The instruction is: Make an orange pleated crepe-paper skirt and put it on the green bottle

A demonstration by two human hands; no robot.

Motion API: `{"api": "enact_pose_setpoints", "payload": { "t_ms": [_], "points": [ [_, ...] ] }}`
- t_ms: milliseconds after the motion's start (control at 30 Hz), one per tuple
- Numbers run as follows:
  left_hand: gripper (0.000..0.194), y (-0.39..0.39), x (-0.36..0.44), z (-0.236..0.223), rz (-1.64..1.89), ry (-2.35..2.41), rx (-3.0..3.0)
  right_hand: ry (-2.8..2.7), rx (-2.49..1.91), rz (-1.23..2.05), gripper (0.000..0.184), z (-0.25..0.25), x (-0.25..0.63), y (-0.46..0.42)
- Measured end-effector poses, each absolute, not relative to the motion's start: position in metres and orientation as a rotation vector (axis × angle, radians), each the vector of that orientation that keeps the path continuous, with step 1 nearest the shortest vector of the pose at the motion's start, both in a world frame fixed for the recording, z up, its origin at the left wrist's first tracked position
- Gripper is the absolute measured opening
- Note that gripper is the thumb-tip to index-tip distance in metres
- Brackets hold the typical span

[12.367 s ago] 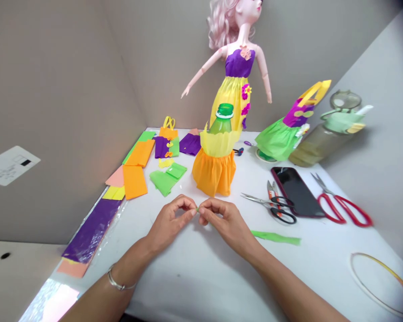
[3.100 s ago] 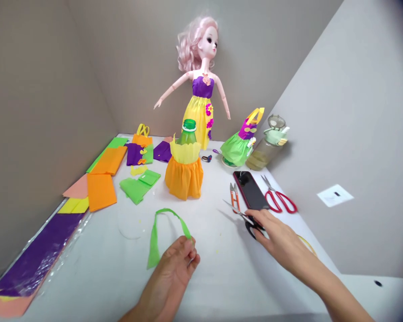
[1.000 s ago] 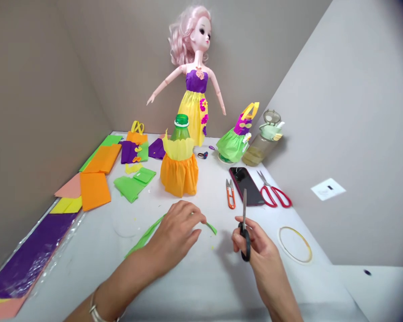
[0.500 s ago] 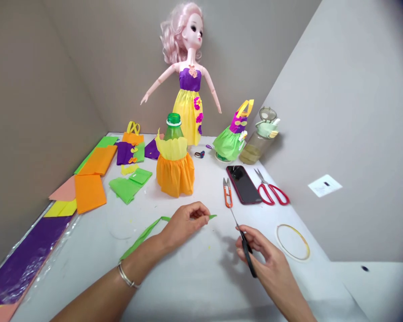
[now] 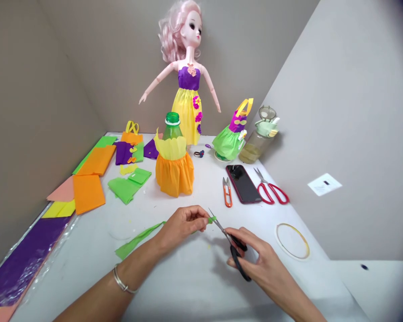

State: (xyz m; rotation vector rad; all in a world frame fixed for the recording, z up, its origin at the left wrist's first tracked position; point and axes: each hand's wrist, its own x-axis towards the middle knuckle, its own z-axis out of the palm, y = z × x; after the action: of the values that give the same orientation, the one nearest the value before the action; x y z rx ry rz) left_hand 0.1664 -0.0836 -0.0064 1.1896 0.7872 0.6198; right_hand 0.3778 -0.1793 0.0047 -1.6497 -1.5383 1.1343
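Between the thumb and fingers of my left hand (image 5: 187,223) is a narrow green paper strip (image 5: 139,241). Its short end pokes out to the right of the fingertips, while the long tail trails left over the table behind my wrist. My right hand (image 5: 255,257) grips a pair of black-handled scissors (image 5: 237,255), handles spread a little. The scissor blades reach up and left to the strip's short end, right beside my left fingertips. Whether the paper lies between the blades is too small to tell. A green bottle (image 5: 172,126) wearing a yellow and orange paper dress (image 5: 174,172) stands behind my left hand.
Orange thread snips (image 5: 227,192), a phone (image 5: 243,184) and red-handled scissors (image 5: 273,192) lie at right, near a yellow ring (image 5: 293,241). Folded coloured paper (image 5: 89,194) covers the left side. A pink-haired doll (image 5: 190,80), a small dressed figure (image 5: 231,138) and a jug (image 5: 253,150) stand behind.
My right hand has brought the scissors left to the strip's end, and their handles have spread apart. My left hand keeps its pinch, nearly in place.
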Motion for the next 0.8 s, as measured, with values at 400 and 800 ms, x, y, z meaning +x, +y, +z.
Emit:
{"api": "enact_pose_setpoints", "payload": {
  "t_ms": [400, 800],
  "points": [
    [0.025, -0.081, 0.165, -0.012, 0.59, 0.786, 1.206, -1.585, -1.683, 1.062, 0.038, 0.005, 0.376, -0.179],
    [0.026, -0.081, 0.166, -0.014, 0.58, 0.84, 1.227, -2.153, -1.972, 0.308, 0.033, -0.022, 0.409, -0.174]
  ]
}}
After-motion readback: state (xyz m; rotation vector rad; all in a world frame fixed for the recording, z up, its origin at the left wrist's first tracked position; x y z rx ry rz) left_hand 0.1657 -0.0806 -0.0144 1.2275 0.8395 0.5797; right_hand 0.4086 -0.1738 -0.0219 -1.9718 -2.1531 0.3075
